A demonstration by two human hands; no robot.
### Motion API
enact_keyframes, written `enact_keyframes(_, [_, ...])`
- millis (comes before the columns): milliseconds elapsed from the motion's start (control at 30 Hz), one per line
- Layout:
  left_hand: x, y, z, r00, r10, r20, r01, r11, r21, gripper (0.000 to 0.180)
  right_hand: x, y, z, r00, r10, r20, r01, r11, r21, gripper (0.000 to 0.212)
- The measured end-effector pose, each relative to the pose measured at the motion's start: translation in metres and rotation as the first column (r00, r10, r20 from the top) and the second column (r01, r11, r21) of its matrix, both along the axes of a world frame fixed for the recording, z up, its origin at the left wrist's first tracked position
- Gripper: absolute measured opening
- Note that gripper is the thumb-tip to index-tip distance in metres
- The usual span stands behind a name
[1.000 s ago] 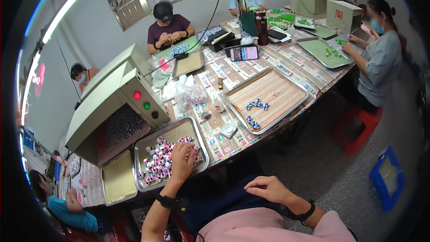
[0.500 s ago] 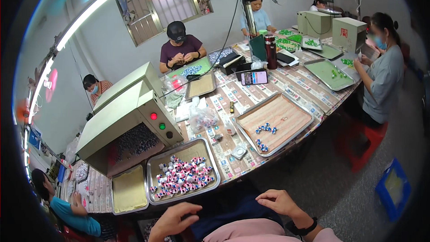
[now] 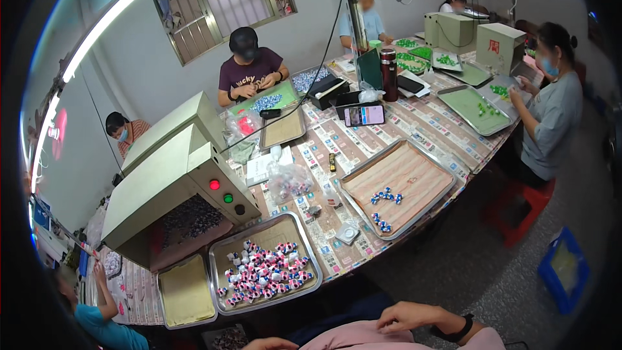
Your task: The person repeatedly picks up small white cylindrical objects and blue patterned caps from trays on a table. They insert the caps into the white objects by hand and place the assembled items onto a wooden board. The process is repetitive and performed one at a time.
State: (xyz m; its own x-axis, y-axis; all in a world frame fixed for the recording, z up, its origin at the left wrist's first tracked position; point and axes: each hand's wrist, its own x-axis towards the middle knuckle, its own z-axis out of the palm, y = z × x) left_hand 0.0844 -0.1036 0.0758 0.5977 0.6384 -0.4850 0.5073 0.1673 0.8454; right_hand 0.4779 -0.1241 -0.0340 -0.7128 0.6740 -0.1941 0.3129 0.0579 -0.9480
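My right hand (image 3: 408, 316) rests against my pink top (image 3: 353, 336), its fingers loosely bent and slightly apart, with nothing visible in them. A black band (image 3: 459, 330) circles that wrist. Only a sliver of my left hand (image 3: 271, 344) shows at the lower edge; most of its fingers are cut off. Beyond it, on the table's near edge, stands a metal tray (image 3: 315, 246) holding many small pink, white and blue figures (image 3: 265, 272). To its right, another tray (image 3: 414, 178) with a wood-coloured bottom carries several blue and white figures (image 3: 387, 196).
A beige box-shaped machine (image 3: 155, 185) with coloured buttons stands left, a yellowish tray (image 3: 188, 291) before it. A clear bag (image 3: 289, 181), phone (image 3: 364, 115) and dark red flask (image 3: 389, 74) are on the table. Several people work around it. A blue crate (image 3: 565, 272) lies on the floor.
Both hands have drawn back toward my body. My right hand has come down onto the pink top, and my left has sunk mostly out of the lower edge.
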Motion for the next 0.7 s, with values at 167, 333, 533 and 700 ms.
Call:
enact_keyframes(167, [-0.027, -0.033, -0.054, 0.953, 0.032, -0.301, -0.096, 0.974, -0.203, 0.029, -0.008, -0.022, -0.004, 0.998, -0.047, 0.045, 0.051, 0.993, -0.109, 0.030])
enact_keyframes(333, [-0.026, -0.032, -0.074, 0.961, 0.173, -0.216, -0.234, 0.925, -0.300, 0.035, 0.010, -0.034, -0.001, 0.990, -0.070, 0.122, 0.120, 0.873, -0.472, 0.028])
enact_keyframes(533, [-0.028, -0.032, -0.089, 0.931, 0.360, -0.056, -0.354, 0.859, -0.369, 0.042, 0.028, -0.041, -0.009, 0.999, -0.023, 0.023, 0.032, 0.833, -0.553, 0.026])
enact_keyframes(700, [-0.039, -0.046, -0.098, 0.830, 0.552, 0.084, -0.478, 0.781, -0.402, 0.049, 0.026, -0.015, 0.013, 0.995, 0.091, 0.037, -0.056, 0.832, -0.551, 0.026])
